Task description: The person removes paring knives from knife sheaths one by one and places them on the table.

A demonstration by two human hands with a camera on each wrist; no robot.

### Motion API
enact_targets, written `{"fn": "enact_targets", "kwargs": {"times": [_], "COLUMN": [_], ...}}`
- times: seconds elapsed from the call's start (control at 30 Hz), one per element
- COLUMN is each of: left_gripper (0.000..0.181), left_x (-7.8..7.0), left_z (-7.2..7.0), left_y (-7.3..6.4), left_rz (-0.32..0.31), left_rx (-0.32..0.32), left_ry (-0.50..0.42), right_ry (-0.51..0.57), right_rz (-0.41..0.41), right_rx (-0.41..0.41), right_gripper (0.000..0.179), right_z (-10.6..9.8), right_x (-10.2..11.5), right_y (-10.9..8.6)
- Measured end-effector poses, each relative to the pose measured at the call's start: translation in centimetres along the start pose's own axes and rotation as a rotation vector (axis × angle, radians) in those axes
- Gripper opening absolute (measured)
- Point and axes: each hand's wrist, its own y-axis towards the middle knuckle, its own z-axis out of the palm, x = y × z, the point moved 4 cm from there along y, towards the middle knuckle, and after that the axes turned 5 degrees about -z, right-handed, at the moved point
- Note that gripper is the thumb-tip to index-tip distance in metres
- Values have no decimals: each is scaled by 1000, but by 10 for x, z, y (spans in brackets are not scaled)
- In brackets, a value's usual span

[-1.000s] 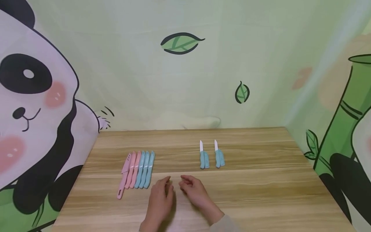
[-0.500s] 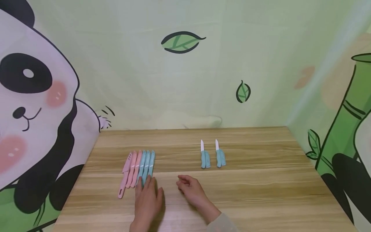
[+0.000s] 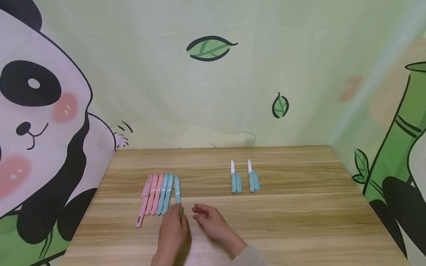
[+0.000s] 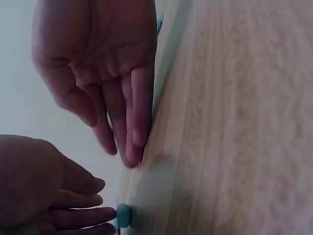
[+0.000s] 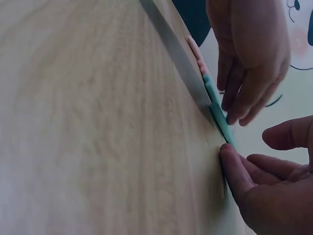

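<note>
My left hand (image 3: 173,228) lies over the handle end of a blue sheathed knife (image 3: 177,186), which stands a little apart at the right end of a row. In the left wrist view its straight fingertips touch the knife's rounded blue end (image 4: 123,215). Left of this knife lie two more blue knives (image 3: 165,194), two pink knives (image 3: 152,194) and a longer pink knife (image 3: 143,207) with slots. My right hand (image 3: 213,223) hovers to the right with relaxed fingers, holding nothing; in the right wrist view its fingertips (image 5: 227,149) are near the blue knife.
Two small knives with white blades and blue handles (image 3: 234,183) (image 3: 251,181) lie farther back on the right, each with a blue sheath beside it. Everything lies on a wood-grain table (image 3: 299,214). A green panda-print cloth (image 3: 159,92) hangs behind.
The rightmost blue knife has shifted right, away from the row. My left hand first moved left onto the blue knives, then slightly right with that knife. My right hand has drifted left.
</note>
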Motion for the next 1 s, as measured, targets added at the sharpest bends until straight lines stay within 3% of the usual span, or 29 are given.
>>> {"fn": "enact_targets", "kwargs": {"times": [0.27, 0.63, 1.0], "left_gripper": [38, 49, 54], "left_x": [-2, 3, 5], "left_z": [-1, 1, 0], "left_y": [3, 14, 19], "left_rz": [-3, -115, -156], "left_rx": [-64, -17, 30], "left_ry": [-69, -175, -318], "right_ry": [-3, 89, 214], "right_rz": [17, 30, 27], "right_rx": [92, 63, 40], "right_gripper": [48, 48, 53], "right_z": [13, 15, 12], "right_x": [2, -1, -5], "right_y": [0, -3, -6]}}
